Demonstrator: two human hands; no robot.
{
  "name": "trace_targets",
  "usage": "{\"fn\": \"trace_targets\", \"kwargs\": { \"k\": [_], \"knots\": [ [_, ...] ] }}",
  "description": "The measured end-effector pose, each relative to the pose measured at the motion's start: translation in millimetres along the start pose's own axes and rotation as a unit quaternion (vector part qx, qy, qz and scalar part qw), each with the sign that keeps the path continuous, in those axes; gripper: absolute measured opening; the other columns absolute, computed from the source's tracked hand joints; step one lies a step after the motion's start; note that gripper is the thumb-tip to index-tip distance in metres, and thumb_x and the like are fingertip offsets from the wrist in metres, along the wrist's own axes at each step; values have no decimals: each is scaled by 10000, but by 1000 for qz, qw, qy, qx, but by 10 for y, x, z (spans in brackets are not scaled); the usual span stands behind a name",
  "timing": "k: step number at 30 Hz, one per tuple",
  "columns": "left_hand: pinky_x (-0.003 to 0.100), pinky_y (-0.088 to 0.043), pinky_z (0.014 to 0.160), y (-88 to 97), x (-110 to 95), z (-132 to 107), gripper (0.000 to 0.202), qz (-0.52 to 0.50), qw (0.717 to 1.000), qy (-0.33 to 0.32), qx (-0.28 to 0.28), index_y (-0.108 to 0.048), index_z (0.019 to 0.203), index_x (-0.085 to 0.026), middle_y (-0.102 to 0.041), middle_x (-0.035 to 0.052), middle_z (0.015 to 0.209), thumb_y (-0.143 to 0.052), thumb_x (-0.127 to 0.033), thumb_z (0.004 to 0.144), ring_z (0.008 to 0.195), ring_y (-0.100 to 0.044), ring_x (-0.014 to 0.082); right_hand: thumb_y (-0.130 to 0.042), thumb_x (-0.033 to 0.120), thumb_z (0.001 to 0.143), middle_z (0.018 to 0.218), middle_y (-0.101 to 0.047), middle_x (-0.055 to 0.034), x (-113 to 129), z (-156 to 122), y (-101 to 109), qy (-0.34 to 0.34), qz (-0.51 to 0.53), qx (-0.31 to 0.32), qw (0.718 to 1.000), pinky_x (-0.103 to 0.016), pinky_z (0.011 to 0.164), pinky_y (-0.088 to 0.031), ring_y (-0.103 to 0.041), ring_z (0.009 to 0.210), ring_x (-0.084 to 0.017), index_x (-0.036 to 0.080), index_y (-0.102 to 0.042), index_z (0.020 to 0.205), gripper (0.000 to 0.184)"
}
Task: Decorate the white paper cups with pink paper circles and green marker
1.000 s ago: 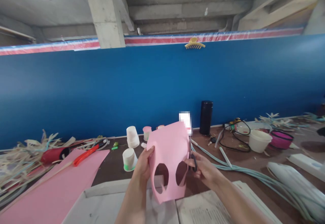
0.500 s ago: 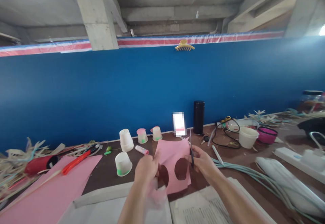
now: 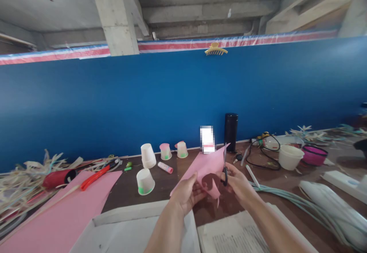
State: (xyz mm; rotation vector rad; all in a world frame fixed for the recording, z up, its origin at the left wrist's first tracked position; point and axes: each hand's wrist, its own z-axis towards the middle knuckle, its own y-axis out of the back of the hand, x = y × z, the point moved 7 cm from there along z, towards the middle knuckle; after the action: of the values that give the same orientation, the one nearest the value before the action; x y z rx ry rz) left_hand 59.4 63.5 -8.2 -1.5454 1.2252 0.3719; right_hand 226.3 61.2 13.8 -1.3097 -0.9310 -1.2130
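Note:
My left hand grips a sheet of pink paper by its lower left part, thumb on top. Rounded cut-outs mark the sheet's lower part, where a torn-looking strip hangs down. In my right hand is a pair of dark-handled scissors, blades pointing up beside the paper's right edge. Whether the blades touch the paper I cannot tell. Behind my left hand stand several upturned white paper cups, one of them with a green patch. A glue stick lies near them.
A larger pink sheet lies at left under a red-handled tool. In front are a white box lid and a printed sheet. A black flask, white tub, purple container and cables stand or lie rightward.
The pink sheet has been turned and tilted, its top swinging right. My left hand has shifted right and now holds it from underneath. The scissors remain in my right hand.

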Motion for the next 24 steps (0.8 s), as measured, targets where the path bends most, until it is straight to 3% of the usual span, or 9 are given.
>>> {"fn": "trace_targets", "kwargs": {
  "k": [4, 11, 16, 24],
  "knots": [
    [170, -421, 428, 14, 110, 82, 266, -125, 990, 41, -45, -565, 791, -131, -600, 19, 598, -628, -385, 744, 478, -553, 90, -748, 318, 589, 537, -427, 105, 24, -31, -36, -12, 28, 16, 999, -147, 316, -197, -288, 342, -9, 208, -551, 986, 457],
    [131, -292, 280, 28, 122, 104, 302, -217, 974, -16, -63, -533, 729, -153, -493, -55, 461, -660, -425, 701, 302, -389, 28, -750, 323, 590, 553, -444, 96, 52, -75, -102, -44, 17, 47, 998, -139, 316, -213, -269, 340, 1, 207, -559, 919, 398],
    [235, -518, 514, -183, 130, 40, 299, -175, 983, -26, 40, -609, 909, -104, -676, 79, 770, -671, -315, 707, 598, -632, 152, -743, 303, 605, 556, -437, 93, 86, -107, -155, -40, 22, 82, 996, -133, 317, -202, -263, 347, 6, 194, -565, 817, 297],
    [281, -550, 632, 55, -44, 102, 284, -130, 982, -134, -31, -646, 897, -69, -683, 140, 874, -688, -273, 705, 747, -658, 217, -693, 416, 658, 539, -465, 68, 77, -66, -24, -35, -52, -19, 998, -175, 355, -259, -351, 368, -44, 220, -539, 1184, 582]
  ]
}}
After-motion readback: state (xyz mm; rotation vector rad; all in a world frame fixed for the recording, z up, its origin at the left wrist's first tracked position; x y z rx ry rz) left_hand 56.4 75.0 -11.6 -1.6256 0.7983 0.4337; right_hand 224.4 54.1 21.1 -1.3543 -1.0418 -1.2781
